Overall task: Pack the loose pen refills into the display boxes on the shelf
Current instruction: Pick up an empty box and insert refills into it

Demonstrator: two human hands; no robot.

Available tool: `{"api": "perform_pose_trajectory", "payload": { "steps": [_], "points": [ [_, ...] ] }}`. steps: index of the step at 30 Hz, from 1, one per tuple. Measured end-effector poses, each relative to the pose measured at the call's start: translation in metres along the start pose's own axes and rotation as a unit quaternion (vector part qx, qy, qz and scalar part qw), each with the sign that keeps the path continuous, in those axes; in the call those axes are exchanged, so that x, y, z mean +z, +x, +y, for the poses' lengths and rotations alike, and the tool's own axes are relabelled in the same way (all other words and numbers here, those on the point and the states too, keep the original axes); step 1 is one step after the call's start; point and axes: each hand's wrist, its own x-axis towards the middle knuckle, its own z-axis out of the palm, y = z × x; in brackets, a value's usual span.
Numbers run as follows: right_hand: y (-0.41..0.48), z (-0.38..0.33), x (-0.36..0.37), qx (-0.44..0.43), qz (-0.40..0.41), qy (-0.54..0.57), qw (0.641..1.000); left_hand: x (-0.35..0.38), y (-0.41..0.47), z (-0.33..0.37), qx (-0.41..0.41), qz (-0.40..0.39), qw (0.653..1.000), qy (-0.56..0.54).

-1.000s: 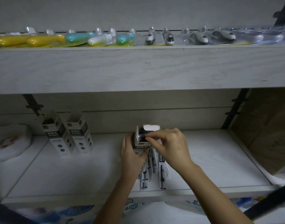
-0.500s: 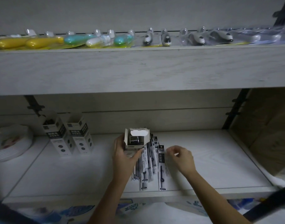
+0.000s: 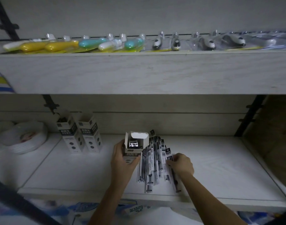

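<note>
My left hand grips a white display box with its top flap open, tilted toward me; something shiny shows inside. Just right of it, a fan of loose packaged pen refills lies on the white lower shelf. My right hand rests on the right edge of that pile, fingers closed on the rightmost refill packet. Two more open display boxes stand upright at the back left of the shelf.
A stack of white plates sits at the far left. The upper shelf overhangs, lined with yellow, teal and grey packaged items. A brown cardboard panel closes off the right side.
My right hand left the box's opening and dropped down and right onto the refill pile, taking hold of the rightmost packet. The left hand tilted the box and moved it slightly left.
</note>
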Motion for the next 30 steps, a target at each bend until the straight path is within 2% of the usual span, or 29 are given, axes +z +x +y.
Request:
{"api": "perform_pose_trajectory", "payload": {
  "steps": [4, 9, 13, 17, 19, 22, 27, 30],
  "points": [
    [0.006, 0.001, -0.015, -0.015, -0.003, 0.059, 0.998, 0.003, 0.000, -0.001, 0.009, -0.001, 1.000, 0.008],
    [-0.016, -0.008, -0.072, -0.121, -0.012, 0.143, 0.982, 0.010, 0.003, -0.001, 0.023, -0.005, 1.000, 0.013],
    [-0.066, -0.035, -0.129, -0.227, -0.069, 0.296, 0.925, 0.017, 0.004, 0.002, 0.028, -0.008, 1.000, 0.005],
    [-0.118, -0.065, -0.173, -0.333, -0.035, 0.432, 0.838, 0.025, 0.005, 0.003, 0.033, -0.017, 0.999, 0.014],
    [-0.134, -0.076, -0.184, -0.377, 0.018, 0.439, 0.815, 0.028, 0.006, 0.005, 0.039, -0.017, 0.999, 0.007],
    [-0.139, -0.086, -0.182, -0.424, 0.077, 0.412, 0.803, 0.032, 0.005, 0.009, 0.044, -0.016, 0.999, 0.001],
    [-0.129, -0.089, -0.160, -0.490, 0.133, 0.273, 0.817, 0.035, 0.004, 0.014, 0.043, -0.016, 0.999, -0.003],
    [-0.124, -0.091, -0.149, -0.502, 0.136, 0.250, 0.817, 0.035, 0.004, 0.017, 0.042, -0.016, 0.999, -0.004]
  ]
}}
